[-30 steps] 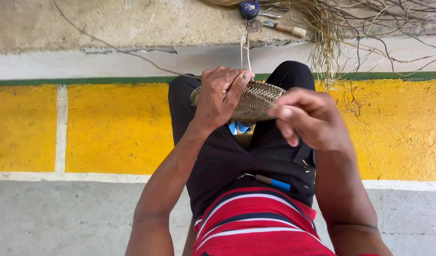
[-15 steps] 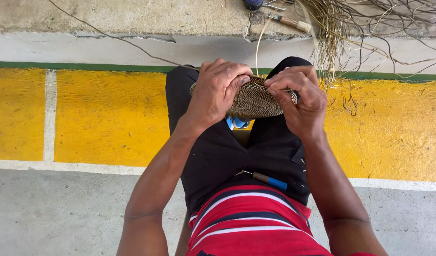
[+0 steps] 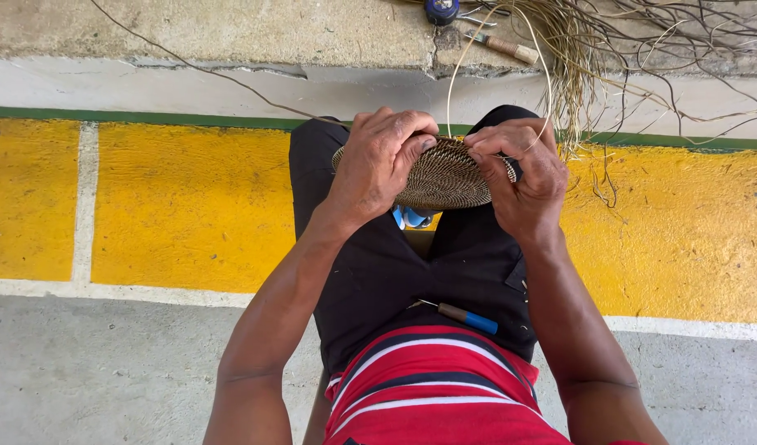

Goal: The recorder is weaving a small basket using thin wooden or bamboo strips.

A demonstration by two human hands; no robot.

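Woven disc [image 3: 444, 175] now gripped by both hands — right hand [image 3: 523, 173], raised earlier, has returned, pinching the fibre strand [image 3: 449, 91]; left hand [image 3: 380, 161] clamps the rim.

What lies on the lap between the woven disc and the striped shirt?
In the head view, a small blue-handled tool lies on the black trousers between them.

A concrete ledge [image 3: 230, 33] carries loose straw fibres [image 3: 626, 41] and small tools [image 3: 502, 45].
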